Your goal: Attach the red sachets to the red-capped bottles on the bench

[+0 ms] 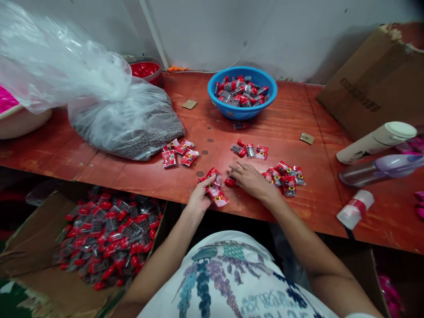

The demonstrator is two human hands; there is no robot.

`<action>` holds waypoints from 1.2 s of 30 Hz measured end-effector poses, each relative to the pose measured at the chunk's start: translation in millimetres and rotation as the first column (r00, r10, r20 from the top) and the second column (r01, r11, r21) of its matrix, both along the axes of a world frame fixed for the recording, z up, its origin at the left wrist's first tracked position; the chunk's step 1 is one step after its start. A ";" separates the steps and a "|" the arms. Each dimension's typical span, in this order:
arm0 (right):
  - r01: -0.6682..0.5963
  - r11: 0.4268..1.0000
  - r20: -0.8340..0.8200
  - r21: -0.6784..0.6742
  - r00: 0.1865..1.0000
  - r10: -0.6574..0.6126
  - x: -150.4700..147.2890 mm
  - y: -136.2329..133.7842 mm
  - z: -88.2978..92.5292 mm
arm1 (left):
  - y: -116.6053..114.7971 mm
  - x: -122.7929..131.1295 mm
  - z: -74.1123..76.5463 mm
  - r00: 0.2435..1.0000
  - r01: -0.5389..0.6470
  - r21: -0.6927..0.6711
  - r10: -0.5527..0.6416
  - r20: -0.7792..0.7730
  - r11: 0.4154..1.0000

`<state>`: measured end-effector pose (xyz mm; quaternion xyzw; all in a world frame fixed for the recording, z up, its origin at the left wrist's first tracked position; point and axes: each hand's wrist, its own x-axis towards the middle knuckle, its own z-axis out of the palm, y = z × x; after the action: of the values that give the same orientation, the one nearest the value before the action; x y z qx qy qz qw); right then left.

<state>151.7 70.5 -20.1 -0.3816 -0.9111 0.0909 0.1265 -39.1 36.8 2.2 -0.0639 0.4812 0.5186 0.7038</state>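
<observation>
My left hand (199,194) is closed on a few small red printed packets (215,189) near the front edge of the red wooden table (291,132). My right hand (248,178) lies palm down beside it, fingers curled over a small red-capped vial (229,181) on the table. More packets lie just right of that hand (285,176). Another little group of packets (179,153) sits to the left. A few loose vials and a packet (250,150) lie just beyond my right hand.
A blue bowl (243,112) of red-capped vials stands at the back. A clear plastic bag (109,110) of dark beads lies left. A cardboard box (106,238) of filled vials sits below the table. Bottles (377,141) and a cardboard box (374,84) are on the right.
</observation>
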 end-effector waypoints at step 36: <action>0.063 0.664 -0.620 -0.745 0.300 -0.725 -32.0 -80.9 10.7 | -24.3 26.3 3.9 0.966 0.131 0.352 -0.039 -0.256 0.927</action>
<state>119.7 -10.4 -9.4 -0.5166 -0.4807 0.5206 0.4807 -12.9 12.5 6.1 0.1536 0.4614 0.5718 0.6607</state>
